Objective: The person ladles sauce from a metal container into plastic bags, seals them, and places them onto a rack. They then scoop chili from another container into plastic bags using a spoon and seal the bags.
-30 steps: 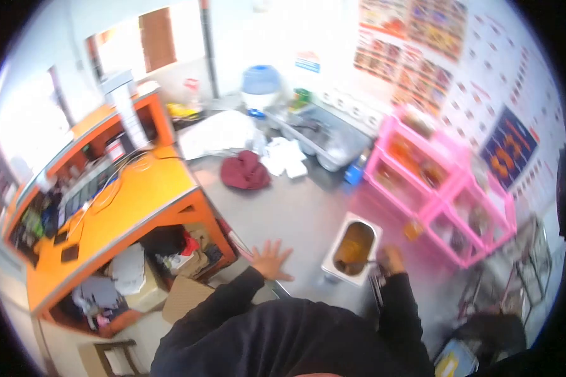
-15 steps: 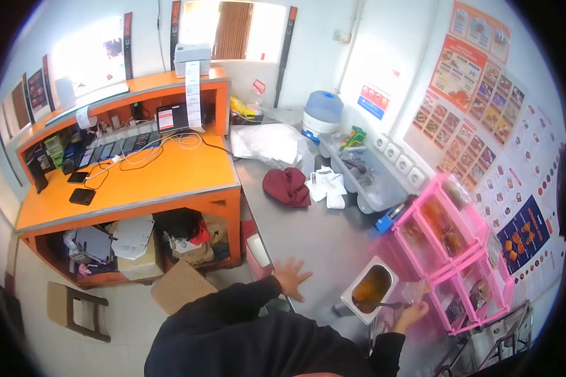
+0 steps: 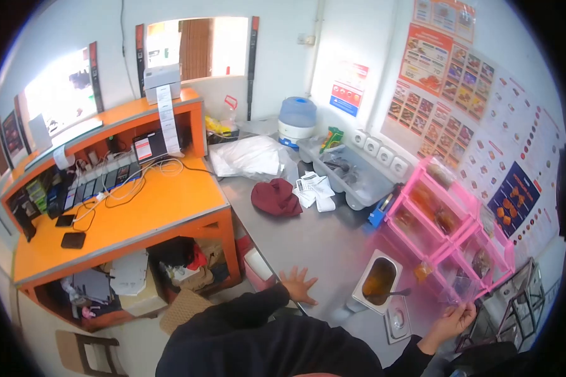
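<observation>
Upon the grey metal worktop (image 3: 277,245), viewed from the head camera, the person's left hand (image 3: 299,286) rests near the edge, palm down, fingers spread wide. To its right stands a deep rectangular steel container (image 3: 360,289) holding an orange-brown substance (image 3: 382,276); a dark-handled utensil (image 3: 401,292) leans inside, its handle crossing the rim. Just beside the container lies a rectangular steel lid (image 3: 398,321). The right hand (image 3: 457,323) reaches to the lower part of a pink plastic tiered rack (image 3: 449,244), its fingertips bent together near clear plastic; whether they grip it cannot be told. A small orange packet (image 3: 423,271) lies between container and rack. Farther back are a crumpled maroon cloth (image 3: 275,198), loose white papers (image 3: 314,191) and a long translucent grey plastic tray (image 3: 360,200).
</observation>
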`<act>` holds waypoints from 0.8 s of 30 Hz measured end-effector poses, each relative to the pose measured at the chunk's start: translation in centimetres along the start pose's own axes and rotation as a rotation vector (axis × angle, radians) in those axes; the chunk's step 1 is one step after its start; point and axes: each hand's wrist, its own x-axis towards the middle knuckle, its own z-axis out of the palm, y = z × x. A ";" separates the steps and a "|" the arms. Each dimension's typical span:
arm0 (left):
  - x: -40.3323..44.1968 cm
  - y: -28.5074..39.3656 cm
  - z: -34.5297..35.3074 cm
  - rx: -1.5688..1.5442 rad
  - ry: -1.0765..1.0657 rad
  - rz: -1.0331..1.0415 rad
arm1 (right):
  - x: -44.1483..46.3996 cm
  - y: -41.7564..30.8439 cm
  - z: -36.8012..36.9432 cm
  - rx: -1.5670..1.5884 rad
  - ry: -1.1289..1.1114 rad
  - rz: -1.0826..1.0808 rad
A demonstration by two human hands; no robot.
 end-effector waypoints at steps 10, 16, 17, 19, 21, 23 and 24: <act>-7.6 0.6 -11.3 -0.700 0.188 0.961 | -13.9 -9.4 12.2 -0.194 -1.260 -0.079; -9.0 -3.1 -10.2 -0.804 -0.228 0.816 | -19.2 -9.2 14.7 -0.251 -1.476 0.169; -10.4 -3.4 -11.1 -0.728 -0.246 0.770 | -19.6 -9.4 14.9 -0.289 -1.481 0.178; -10.9 -4.3 -11.2 -0.591 -0.250 0.740 | -20.7 -8.8 14.7 -0.330 -1.495 0.163; -9.7 -5.8 -9.0 -0.487 -0.216 0.754 | -21.9 -7.1 14.4 -0.331 -1.537 0.118; -9.6 -7.0 -8.5 -0.477 -0.269 0.749 | -22.7 -6.6 14.7 -0.315 -1.559 0.126; -9.6 -7.3 -8.6 -0.472 -0.294 0.747 | -23.0 -6.5 14.8 -0.308 -1.569 0.129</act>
